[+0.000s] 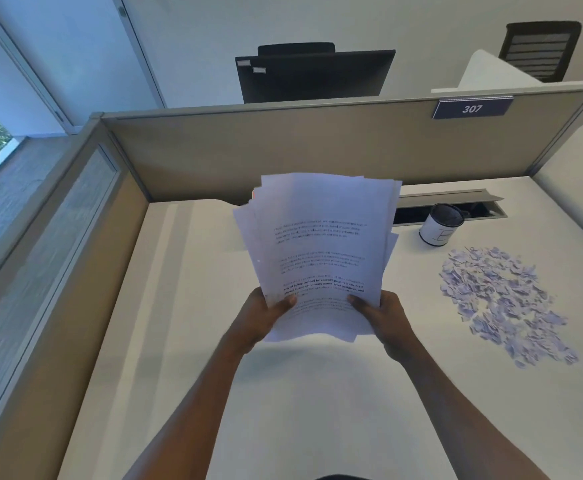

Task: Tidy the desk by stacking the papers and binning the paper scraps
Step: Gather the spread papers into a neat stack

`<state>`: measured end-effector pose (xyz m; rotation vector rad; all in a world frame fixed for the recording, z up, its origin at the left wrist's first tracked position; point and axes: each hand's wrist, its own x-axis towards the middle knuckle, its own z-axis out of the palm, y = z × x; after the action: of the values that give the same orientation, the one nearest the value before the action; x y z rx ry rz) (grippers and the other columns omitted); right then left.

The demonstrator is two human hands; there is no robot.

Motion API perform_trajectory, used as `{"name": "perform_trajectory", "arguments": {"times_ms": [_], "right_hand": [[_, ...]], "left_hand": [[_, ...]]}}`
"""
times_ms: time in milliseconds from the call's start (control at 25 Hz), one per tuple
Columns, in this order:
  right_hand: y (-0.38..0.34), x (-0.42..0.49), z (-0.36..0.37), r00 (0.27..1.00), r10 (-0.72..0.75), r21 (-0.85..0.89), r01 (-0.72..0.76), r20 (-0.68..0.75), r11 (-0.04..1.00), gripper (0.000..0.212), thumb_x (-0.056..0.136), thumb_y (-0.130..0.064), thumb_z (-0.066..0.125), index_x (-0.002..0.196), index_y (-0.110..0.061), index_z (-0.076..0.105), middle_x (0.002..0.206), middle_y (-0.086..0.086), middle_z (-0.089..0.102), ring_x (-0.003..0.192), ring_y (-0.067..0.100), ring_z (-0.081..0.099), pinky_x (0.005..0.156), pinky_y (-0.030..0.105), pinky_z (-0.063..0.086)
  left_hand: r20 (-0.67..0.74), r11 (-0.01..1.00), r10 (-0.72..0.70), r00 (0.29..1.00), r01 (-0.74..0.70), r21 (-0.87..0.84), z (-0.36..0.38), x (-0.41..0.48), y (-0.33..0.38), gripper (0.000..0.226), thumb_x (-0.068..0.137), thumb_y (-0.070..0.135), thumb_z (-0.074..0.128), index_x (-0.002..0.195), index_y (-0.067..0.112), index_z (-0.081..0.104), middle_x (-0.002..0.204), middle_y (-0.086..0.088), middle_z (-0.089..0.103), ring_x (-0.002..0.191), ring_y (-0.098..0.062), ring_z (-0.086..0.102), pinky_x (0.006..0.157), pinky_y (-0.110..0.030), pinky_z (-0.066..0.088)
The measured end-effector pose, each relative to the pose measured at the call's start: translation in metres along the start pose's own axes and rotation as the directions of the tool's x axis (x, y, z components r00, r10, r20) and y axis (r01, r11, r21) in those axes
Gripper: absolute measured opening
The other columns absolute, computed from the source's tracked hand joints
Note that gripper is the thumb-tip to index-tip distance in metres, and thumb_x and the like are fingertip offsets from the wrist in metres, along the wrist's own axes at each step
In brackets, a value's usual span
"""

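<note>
A loose sheaf of printed papers (321,251) is held up above the white desk (186,341), its sheets fanned unevenly at the top. My left hand (265,315) grips the lower left corner, thumb on the front page. My right hand (380,313) grips the lower right corner the same way. A wide heap of small paper scraps (501,303) lies spread on the desk to the right. A small white bin with a dark liner (440,225) stands behind the scraps, near the back of the desk.
Beige cubicle partitions (283,147) close the desk at the back and left. An open cable slot (449,206) runs along the back edge behind the bin. A black monitor (314,76) and an office chair (539,50) stand beyond the partition.
</note>
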<state>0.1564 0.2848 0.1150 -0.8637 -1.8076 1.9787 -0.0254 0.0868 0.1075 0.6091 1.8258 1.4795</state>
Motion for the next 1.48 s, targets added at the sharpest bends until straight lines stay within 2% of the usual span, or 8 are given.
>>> {"name": "perform_trajectory", "arguments": {"times_ms": [160, 400, 600, 800, 960, 1120, 1320, 1480], "right_hand": [[0.018, -0.005, -0.003, 1.0, 0.011, -0.02, -0.011, -0.01, 1.0, 0.016, 0.09, -0.017, 0.076, 0.105, -0.008, 0.078, 0.106, 0.011, 0.078, 0.1, 0.028, 0.074, 0.088, 0.048, 0.059], [0.02, -0.006, 0.007, 0.999, 0.029, 0.019, -0.028, -0.039, 0.999, 0.028, 0.085, -0.018, 0.082, 0.111, -0.012, 0.076, 0.109, 0.008, 0.078, 0.102, 0.028, 0.074, 0.092, 0.058, 0.057], [-0.014, -0.003, 0.014, 0.98, -0.188, 0.038, 0.191, -0.068, 0.981, 0.036, 0.088, -0.003, 0.076, 0.108, -0.033, 0.072, 0.105, -0.001, 0.076, 0.099, 0.018, 0.071, 0.082, 0.035, 0.062], [-0.01, 0.006, 0.017, 0.982, -0.164, 0.05, 0.169, -0.09, 0.984, 0.033, 0.087, -0.003, 0.078, 0.111, -0.024, 0.07, 0.102, -0.007, 0.077, 0.094, 0.014, 0.073, 0.077, 0.032, 0.063], [0.014, 0.008, 0.019, 0.997, -0.034, -0.038, 0.031, -0.072, 0.999, 0.023, 0.086, -0.011, 0.08, 0.109, -0.014, 0.076, 0.105, 0.003, 0.079, 0.1, 0.025, 0.074, 0.089, 0.047, 0.061], [0.015, 0.007, 0.022, 0.991, -0.023, -0.021, 0.02, -0.135, 1.0, 0.005, 0.089, -0.013, 0.077, 0.094, -0.013, 0.079, 0.096, 0.011, 0.079, 0.09, 0.026, 0.074, 0.08, 0.046, 0.059], [0.01, 0.001, 0.018, 0.997, -0.032, 0.03, 0.034, -0.076, 0.999, 0.035, 0.083, -0.014, 0.084, 0.115, -0.02, 0.071, 0.106, 0.006, 0.077, 0.098, 0.024, 0.074, 0.084, 0.045, 0.062], [-0.006, 0.003, 0.02, 0.994, -0.046, 0.058, 0.051, -0.095, 0.997, 0.036, 0.083, -0.014, 0.083, 0.117, -0.014, 0.071, 0.109, 0.005, 0.077, 0.101, 0.026, 0.074, 0.085, 0.049, 0.062]], "left_hand": [[-0.024, 0.999, -0.032, 0.999, 0.032, 0.022, 0.008, -0.009, -0.014, 0.03, 0.092, 0.022, 0.084, 0.119, 0.032, 0.075, 0.121, 0.013, 0.079, 0.113, -0.007, 0.073, 0.104, -0.039, 0.058], [-0.067, 0.991, -0.083, 0.994, 0.075, -0.113, 0.02, -0.011, -0.018, 0.029, 0.089, 0.017, 0.087, 0.117, 0.016, 0.079, 0.113, -0.002, 0.082, 0.11, -0.027, 0.077, 0.098, -0.049, 0.062], [-0.198, 0.985, 0.113, 0.974, -0.137, -0.11, 0.02, -0.008, -0.004, 0.029, 0.096, 0.011, 0.078, 0.109, 0.037, 0.077, 0.11, 0.004, 0.081, 0.106, -0.019, 0.074, 0.092, -0.038, 0.062], [-0.166, 0.996, 0.04, 0.985, -0.053, -0.078, 0.019, 0.0, -0.006, 0.019, 0.091, 0.027, 0.081, 0.109, 0.031, 0.079, 0.11, 0.004, 0.082, 0.108, -0.021, 0.075, 0.096, -0.051, 0.062], [-0.11, 0.995, -0.041, 0.993, 0.03, -0.1, 0.021, 0.002, -0.019, 0.03, 0.09, 0.019, 0.086, 0.119, 0.024, 0.077, 0.115, 0.003, 0.081, 0.111, -0.022, 0.076, 0.095, -0.045, 0.063], [-0.191, 0.986, -0.054, 0.98, 0.022, -0.165, 0.02, 0.001, -0.02, 0.025, 0.09, 0.02, 0.084, 0.113, 0.027, 0.077, 0.113, 0.002, 0.082, 0.11, -0.023, 0.076, 0.093, -0.042, 0.063], [-0.098, 0.989, 0.012, 0.995, -0.026, -0.147, 0.015, -0.008, -0.026, 0.039, 0.085, 0.01, 0.087, 0.115, 0.033, 0.076, 0.117, -0.004, 0.079, 0.113, -0.025, 0.074, 0.094, -0.046, 0.063], [-0.172, 1.0, -0.019, 0.985, 0.019, -0.004, 0.021, -0.004, -0.025, 0.026, 0.086, 0.019, 0.089, 0.11, 0.022, 0.079, 0.107, 0.003, 0.083, 0.102, -0.016, 0.078, 0.094, -0.056, 0.062]]}}
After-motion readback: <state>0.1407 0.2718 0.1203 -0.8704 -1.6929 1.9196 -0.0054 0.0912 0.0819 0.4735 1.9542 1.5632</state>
